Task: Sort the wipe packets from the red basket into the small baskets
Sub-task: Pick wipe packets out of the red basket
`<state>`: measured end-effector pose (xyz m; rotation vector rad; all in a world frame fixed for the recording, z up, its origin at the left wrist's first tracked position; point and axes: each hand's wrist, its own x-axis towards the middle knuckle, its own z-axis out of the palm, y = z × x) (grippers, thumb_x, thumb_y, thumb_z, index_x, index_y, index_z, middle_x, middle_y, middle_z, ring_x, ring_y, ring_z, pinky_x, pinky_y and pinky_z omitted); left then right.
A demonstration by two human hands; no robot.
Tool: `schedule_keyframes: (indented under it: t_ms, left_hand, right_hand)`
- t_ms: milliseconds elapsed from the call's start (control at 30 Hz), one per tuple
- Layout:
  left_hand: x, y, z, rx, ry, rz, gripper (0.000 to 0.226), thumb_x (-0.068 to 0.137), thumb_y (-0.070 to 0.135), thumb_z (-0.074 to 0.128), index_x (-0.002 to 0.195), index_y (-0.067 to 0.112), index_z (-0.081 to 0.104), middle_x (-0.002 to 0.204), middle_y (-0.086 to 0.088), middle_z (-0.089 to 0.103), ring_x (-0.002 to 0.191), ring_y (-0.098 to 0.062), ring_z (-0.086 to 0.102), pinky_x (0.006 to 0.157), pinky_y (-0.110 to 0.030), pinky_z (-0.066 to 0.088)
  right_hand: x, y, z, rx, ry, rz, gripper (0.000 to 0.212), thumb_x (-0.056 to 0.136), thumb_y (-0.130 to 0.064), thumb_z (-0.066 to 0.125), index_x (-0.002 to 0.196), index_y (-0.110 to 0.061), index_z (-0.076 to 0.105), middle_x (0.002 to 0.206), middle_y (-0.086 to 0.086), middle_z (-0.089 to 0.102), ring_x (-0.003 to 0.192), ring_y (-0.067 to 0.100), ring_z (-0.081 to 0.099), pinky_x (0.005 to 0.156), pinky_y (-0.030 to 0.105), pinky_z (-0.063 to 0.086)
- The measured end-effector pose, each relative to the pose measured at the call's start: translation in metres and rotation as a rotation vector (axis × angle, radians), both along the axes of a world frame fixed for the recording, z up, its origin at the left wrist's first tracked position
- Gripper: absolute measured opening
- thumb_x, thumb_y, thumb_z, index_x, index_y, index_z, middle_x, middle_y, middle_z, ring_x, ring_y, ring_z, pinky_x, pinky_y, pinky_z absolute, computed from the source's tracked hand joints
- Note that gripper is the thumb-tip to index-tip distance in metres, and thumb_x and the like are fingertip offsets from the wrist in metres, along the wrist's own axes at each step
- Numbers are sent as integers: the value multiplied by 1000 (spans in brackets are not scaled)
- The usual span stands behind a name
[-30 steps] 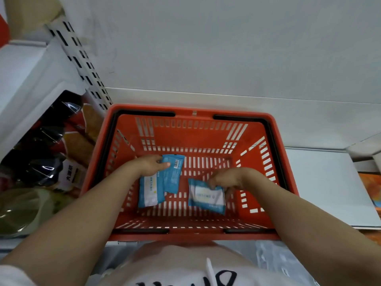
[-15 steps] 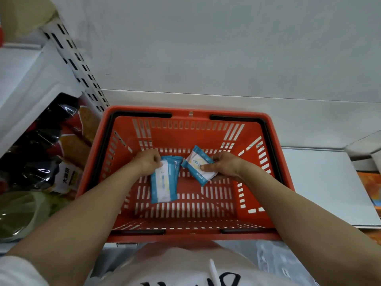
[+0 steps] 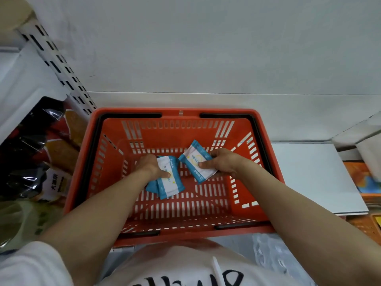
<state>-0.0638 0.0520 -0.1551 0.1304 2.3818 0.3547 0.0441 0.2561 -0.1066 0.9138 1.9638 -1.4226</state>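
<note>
The red basket [image 3: 82,166] stands in front of me with both my hands inside it. My left hand [image 3: 149,167] grips two blue-and-white wipe packets [image 3: 169,182] stacked together, thumb across the top one. My right hand [image 3: 221,163] pinches a third wipe packet [image 3: 194,159], held tilted just above the basket floor. The two bundles sit close together near the middle of the basket. No small baskets appear in this view.
Shelving with snack bags [image 3: 37,149] lies to the left behind a slotted white upright [image 3: 59,65]. A white shelf surface [image 3: 313,174] runs to the right, with orange packaging [image 3: 360,178] beyond it. A white wall rises behind the basket.
My right hand picked its packet off the basket floor and lifted it up and back. My left hand turned its two packets face up and drew them toward the centre.
</note>
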Motion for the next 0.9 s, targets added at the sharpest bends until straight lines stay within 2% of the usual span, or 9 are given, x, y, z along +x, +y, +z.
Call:
schedule_keyframes:
  t_ms: [100,233,333,400,500,567,700,800,900]
  left_hand:
    - [-3,2,7,158,-82,40,44,65,30,90,98,13,66,96,-1,67,84,-18,63,70,-30,49]
    - [-3,9,20,563,-287,251,46,66,9,88,107,12,67,99,-7,75,86,-23,73,84,-43,58]
    - [4,20,38,772,-320,314,28,75,8,81,98,16,67,98,-8,74,82,-20,73,73,-35,59]
    - [11,28,48,828,-315,305,20,78,13,79,93,18,67,90,-4,74,72,-15,73,62,-28,58]
    - [19,39,57,882,-308,282,23,77,21,80,98,15,71,94,-6,76,80,-18,74,74,-34,59]
    - [28,46,66,927,-298,277,22,78,22,79,97,13,72,94,-7,75,80,-18,74,73,-32,59]
    - [61,61,99,1036,-240,284,15,82,21,76,92,11,71,89,-5,75,70,-13,73,58,-25,57]
    - [101,78,125,1112,-176,222,10,84,19,75,89,11,69,79,3,73,65,-8,72,53,-20,54]
    - [155,101,145,1170,-148,132,14,84,17,75,94,10,70,84,2,74,69,-9,72,57,-21,55]
  right_hand:
    - [7,4,7,11,48,-105,34,82,-19,79,109,-14,60,103,6,72,92,18,72,83,36,60]
    - [21,6,23,-36,138,-245,35,81,-20,80,110,-17,60,105,6,72,93,21,72,85,42,60]
    - [35,1,39,-80,297,-410,32,88,-26,74,114,-15,60,106,7,73,90,22,74,84,45,60]
    - [46,-5,49,-89,422,-515,29,92,-30,67,114,-12,61,107,9,73,89,22,74,83,42,60]
    - [60,-10,59,40,580,-608,20,93,-28,67,105,-12,65,103,11,73,90,24,73,83,43,60]
    - [74,-11,65,105,662,-683,18,89,-25,71,101,-13,65,100,14,73,89,28,72,83,49,59]
    - [115,-10,84,68,743,-814,41,87,-12,73,122,-17,54,106,15,69,88,30,73,76,47,61]
    - [157,0,91,9,809,-903,55,87,-3,71,134,-18,47,110,18,68,93,32,72,79,45,60]
    - [214,16,98,-38,838,-1035,43,88,1,66,127,-10,53,112,16,69,97,30,71,79,43,60]
